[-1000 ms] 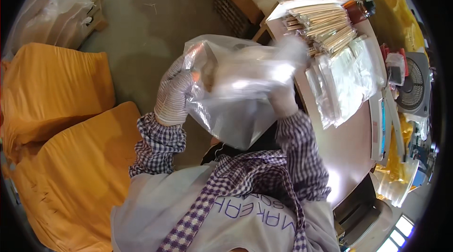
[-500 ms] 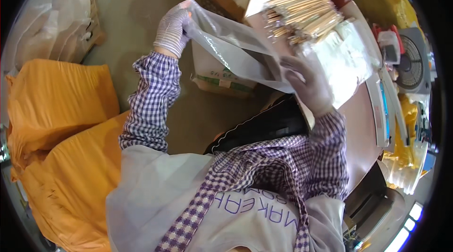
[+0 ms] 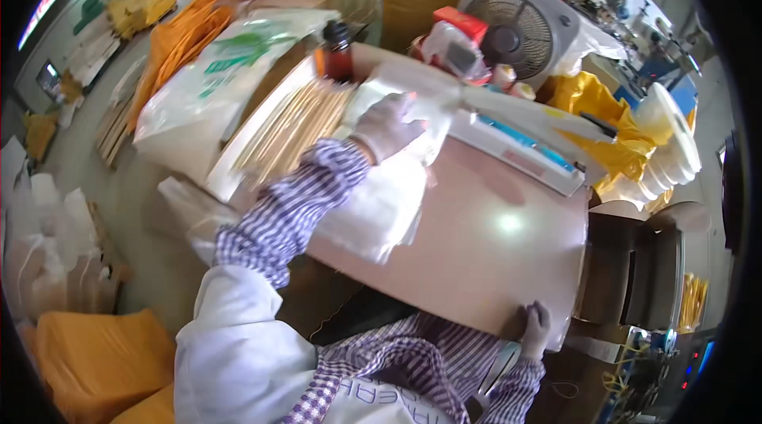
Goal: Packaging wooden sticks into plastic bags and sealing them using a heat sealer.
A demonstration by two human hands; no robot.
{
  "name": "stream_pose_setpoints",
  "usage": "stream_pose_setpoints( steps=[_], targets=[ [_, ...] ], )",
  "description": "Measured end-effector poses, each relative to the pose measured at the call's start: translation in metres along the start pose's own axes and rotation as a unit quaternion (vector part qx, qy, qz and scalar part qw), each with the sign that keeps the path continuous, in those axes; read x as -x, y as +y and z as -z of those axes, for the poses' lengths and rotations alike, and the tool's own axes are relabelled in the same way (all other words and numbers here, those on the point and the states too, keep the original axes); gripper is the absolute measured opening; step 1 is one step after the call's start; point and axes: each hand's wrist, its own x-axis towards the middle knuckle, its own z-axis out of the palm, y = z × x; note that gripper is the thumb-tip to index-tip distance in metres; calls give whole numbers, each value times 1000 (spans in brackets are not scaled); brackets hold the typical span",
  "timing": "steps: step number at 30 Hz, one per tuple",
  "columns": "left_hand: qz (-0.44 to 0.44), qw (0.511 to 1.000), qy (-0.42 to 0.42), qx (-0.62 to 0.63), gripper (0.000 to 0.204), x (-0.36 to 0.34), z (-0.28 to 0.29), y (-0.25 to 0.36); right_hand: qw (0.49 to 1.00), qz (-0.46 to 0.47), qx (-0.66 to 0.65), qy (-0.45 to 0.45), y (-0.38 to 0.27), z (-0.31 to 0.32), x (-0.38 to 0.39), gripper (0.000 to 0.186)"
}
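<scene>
Table: a pinkish-brown table (image 3: 468,265), its bare stretch catching a bright spot of light toward the right end.
Left hand: the gloved left hand (image 3: 389,129) is stretched across the left half of the table, thumb and forefinger parted, at the far part of the clear bags.
Right hand: the gloved right hand (image 3: 536,330) is at the table's near right corner, fingers curled; it is small in view, so I cannot tell whether it grips anything.
Clear bags: a flat, shiny pile of clear bags (image 3: 369,213) lies on the left half of the table, partly under the left forearm.
Sticks: a bundle of thin wooden sticks (image 3: 290,126) lies at the table's left end, just beside the clear bags.
Bottle: a dark brown bottle (image 3: 337,59) stands by the table's far left corner.
White box: a long white box (image 3: 528,163) with blue contents sits along the table's far right side.
Fan: a grey fan (image 3: 512,35) stands beyond the table's far edge, with a red box (image 3: 462,25) just to its left.
Loose plastic: a crumpled clear sheet (image 3: 190,210) shows off the table's left end, near the checked sleeve (image 3: 294,194).
Sacks: orange sacks (image 3: 103,360) lie well apart from the table, to its near left.
</scene>
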Motion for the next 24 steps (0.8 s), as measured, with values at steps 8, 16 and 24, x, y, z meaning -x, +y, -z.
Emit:
stream_pose_setpoints(
  steps=[8, 16, 24],
  targets=[
    [278, 944, -11, -177, 105, -171, -132, -20, 995, -45, -17, 91, 0, -22, 19, 17],
    [302, 940, 36, -157, 109, -198, -138, -25, 993, -30, 19, 112, -37, -20, 26, 16],
    [261, 949, 69, -162, 112, -193, -138, -36, 991, -37, 19, 127, -21, -28, 47, 16]
  ],
)
